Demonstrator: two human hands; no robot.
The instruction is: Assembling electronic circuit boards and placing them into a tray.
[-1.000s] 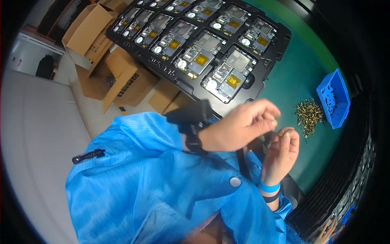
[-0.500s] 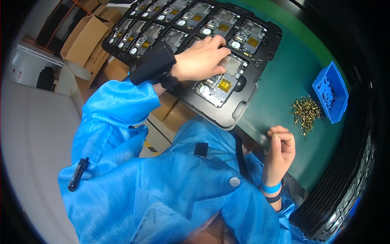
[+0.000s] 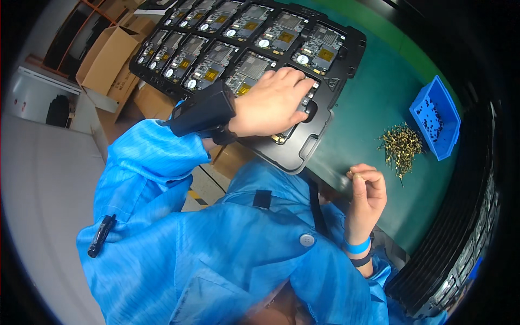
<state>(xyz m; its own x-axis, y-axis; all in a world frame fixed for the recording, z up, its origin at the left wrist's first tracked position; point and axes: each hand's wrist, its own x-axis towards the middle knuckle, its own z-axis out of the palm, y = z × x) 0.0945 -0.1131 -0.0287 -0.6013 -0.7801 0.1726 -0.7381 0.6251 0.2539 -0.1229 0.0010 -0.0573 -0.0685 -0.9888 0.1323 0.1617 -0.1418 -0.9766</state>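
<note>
My left hand (image 3: pixel 273 103) lies over a circuit board (image 3: pixel 310 98) in the near right corner of a black tray (image 3: pixel 314 138). Its fingers are stretched and apart, covering most of that board. Other boards, each with a golden-brown square and a white round sticker, sit in the tray's pockets; one board (image 3: pixel 320 50) is just beyond my fingers. Over the table's front edge, my right hand (image 3: pixel 368 192) is closed in a pinch, thumb against forefinger. Whatever is at its fingertips is too small to name. Beyond it lies a pile of small gold-coloured pin-like parts (image 3: pixel 402 146).
A blue bin (image 3: pixel 440 122) with small black bits stands beside the pile on the green tabletop (image 3: pixel 357 122). Stacked black trays (image 3: pixel 449 216) rise at the right. Cardboard boxes (image 3: pixel 111 62) stand at the far left.
My left hand has come down and spread over the near corner board, hiding its gold square. My right hand keeps its pinch. The whole view has shifted slightly.
</note>
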